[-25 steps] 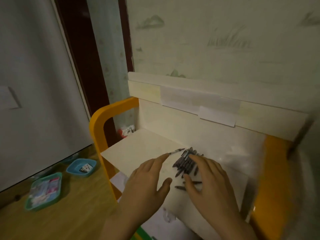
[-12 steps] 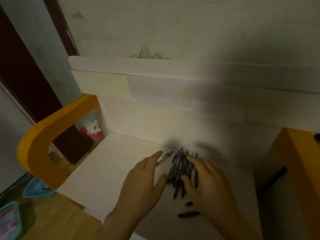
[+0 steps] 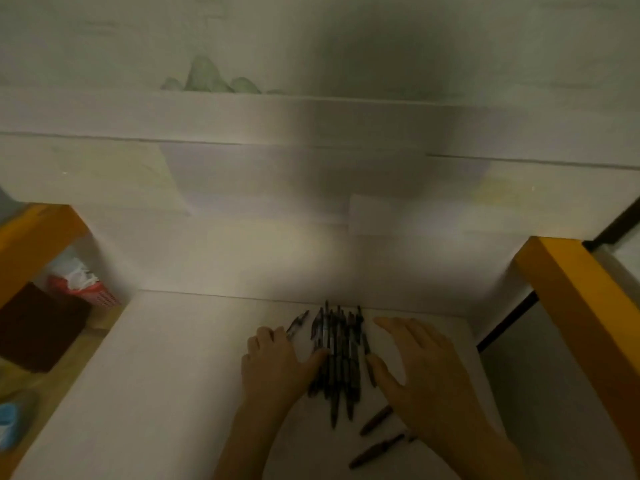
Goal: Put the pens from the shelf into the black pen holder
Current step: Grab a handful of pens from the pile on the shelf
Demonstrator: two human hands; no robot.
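We see the pens bundled on the white shelf near its back wall. Our left hand lies left of the bundle, thumb touching it; our right hand lies right, fingers spread, gripping nothing. Two loose pens lie nearer us.

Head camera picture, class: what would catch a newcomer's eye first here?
A bundle of dark slim pens lies on the white shelf board, flanked by the left hand and right hand. Orange side frames stand at the left and right edges.
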